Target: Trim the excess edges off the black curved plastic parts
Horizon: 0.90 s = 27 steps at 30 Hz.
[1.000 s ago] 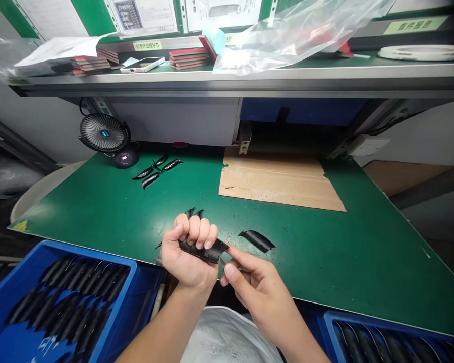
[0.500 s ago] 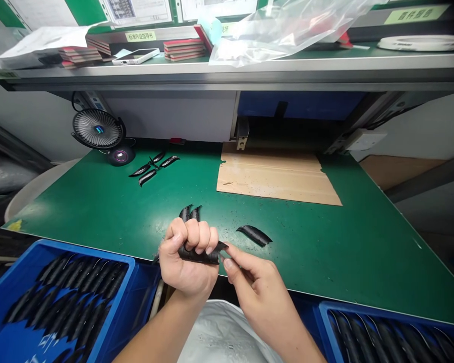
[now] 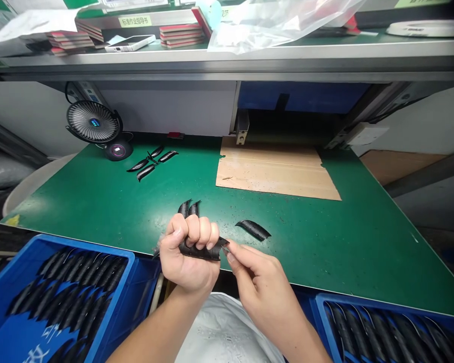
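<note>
My left hand is wrapped round a black curved plastic piece, whose open end points right. At that end the thumb and forefinger of my right hand are pinched together. A small thin thing, partly glinting, shows at their tips, too small to name. Just beyond my left knuckles, two similar black pieces stick up side by side, their lower parts hidden by the fist. A single loose black piece lies on the green table to the right of my hands.
Left of me a blue bin holds rows of black pieces; another blue bin with such pieces stands at right. Farther back are a joined cluster of black parts, a small fan and a cardboard sheet. A shelf spans above.
The view has tilted down slightly, so the shelf and table sit higher in the picture. My right fingertips have shifted slightly at the end of the black piece; my left grip is unchanged.
</note>
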{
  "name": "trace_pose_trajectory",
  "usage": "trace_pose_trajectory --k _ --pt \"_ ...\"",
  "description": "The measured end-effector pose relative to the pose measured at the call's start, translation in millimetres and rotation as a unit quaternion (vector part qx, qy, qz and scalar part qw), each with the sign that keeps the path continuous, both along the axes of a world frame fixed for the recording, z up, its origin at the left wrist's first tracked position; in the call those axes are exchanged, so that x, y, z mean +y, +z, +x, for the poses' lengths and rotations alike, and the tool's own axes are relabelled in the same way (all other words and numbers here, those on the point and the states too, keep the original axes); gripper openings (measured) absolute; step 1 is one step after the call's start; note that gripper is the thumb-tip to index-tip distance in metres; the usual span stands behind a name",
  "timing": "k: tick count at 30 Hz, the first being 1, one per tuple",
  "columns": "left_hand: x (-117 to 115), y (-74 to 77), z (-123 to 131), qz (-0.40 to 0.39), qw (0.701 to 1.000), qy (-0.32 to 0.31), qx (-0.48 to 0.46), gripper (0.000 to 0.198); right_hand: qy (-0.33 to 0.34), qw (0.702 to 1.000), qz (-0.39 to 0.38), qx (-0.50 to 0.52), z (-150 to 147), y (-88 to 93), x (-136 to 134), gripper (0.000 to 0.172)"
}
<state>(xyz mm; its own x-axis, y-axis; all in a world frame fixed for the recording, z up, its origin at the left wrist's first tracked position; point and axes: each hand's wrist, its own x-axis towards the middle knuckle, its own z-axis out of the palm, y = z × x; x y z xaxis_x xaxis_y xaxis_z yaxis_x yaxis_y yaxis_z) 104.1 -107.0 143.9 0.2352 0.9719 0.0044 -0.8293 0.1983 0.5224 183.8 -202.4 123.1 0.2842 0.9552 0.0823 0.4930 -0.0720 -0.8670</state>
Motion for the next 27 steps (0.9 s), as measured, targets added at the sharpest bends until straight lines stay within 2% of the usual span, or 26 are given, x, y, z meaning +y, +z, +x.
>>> trace_pose_trajectory --k 4,8,10,13,15,18,20,22,24,25,27 --pt "0 0.8 1 -0.013 1.0 0.003 -0.007 0.039 -0.025 0.992 0.02 -0.119 -4 -4.8 -2 0.032" --pt "5 3.6 3 -0.067 0.998 0.011 -0.01 0.039 -0.082 0.933 0.1 -0.337 -9 -14.1 -6 0.038" --pt "9 3.4 4 -0.122 0.992 -0.001 -0.024 0.039 -0.107 0.911 0.152 -0.367 -9 -18.3 -9 0.042" --pt "15 0.4 6 -0.201 0.977 -0.03 -0.061 0.037 -0.126 0.918 0.219 -0.307 -5 -21.9 -10 0.053" --pt "19 -2.0 5 -0.246 0.964 -0.05 -0.088 0.036 -0.092 0.939 0.232 -0.237 -4 -22.4 -10 0.054" --pt "25 -4.0 4 -0.329 0.933 -0.09 -0.115 0.034 0.014 0.964 0.238 -0.114 -6 -21.4 -9 0.04" --pt "26 -6.1 5 -0.361 0.918 -0.107 -0.125 0.033 0.015 0.97 0.241 -0.027 -8 -20.9 -10 0.024" --pt "22 -12.6 8 -0.334 0.929 -0.101 -0.127 0.032 -0.068 0.975 0.203 0.051 -8 -22.4 -10 0.017" --pt "15 -27.3 14 -0.262 0.956 -0.087 -0.101 0.031 -0.154 0.977 0.121 0.082 -2 -27.8 -10 0.02" --pt "11 -38.3 16 -0.226 0.967 -0.088 -0.076 0.03 -0.169 0.98 0.075 0.073 3 -32.5 -9 0.021" --pt "3 -66.5 19 -0.196 0.973 -0.118 -0.015 0.027 -0.15 0.988 -0.006 0.03 15 -46.3 -9 0.021"
